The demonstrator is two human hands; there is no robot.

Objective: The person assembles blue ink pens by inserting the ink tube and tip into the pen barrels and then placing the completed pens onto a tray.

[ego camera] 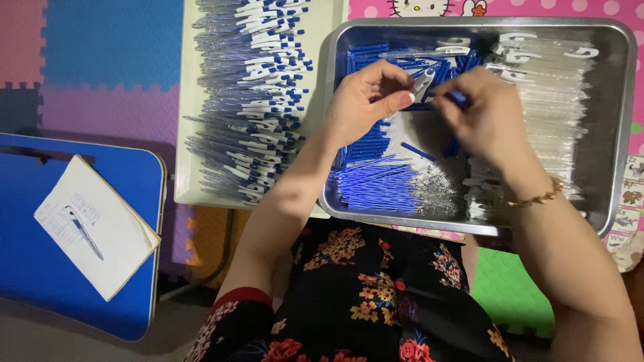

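My left hand [367, 100] and my right hand [477, 114] meet over a metal tray [620, 134] on my lap. The left hand pinches a clear pen barrel [421, 87] with a white clip. My right hand's fingers hold a small blue pen part [458, 98] at the barrel's end. Inside the tray lie blue pen refills [376, 182], small blue caps [396, 57], a heap of tiny metal springs [436, 181] and, on the right side, a stack of clear barrels with white clips [547, 80].
A cream tray [184, 134] to the left holds rows of finished blue-and-white pens [258, 94]. A blue folding desk [27, 221] at the far left carries a notepad [100, 234] with a pen [84, 231] on it. Coloured foam floor mats surround everything.
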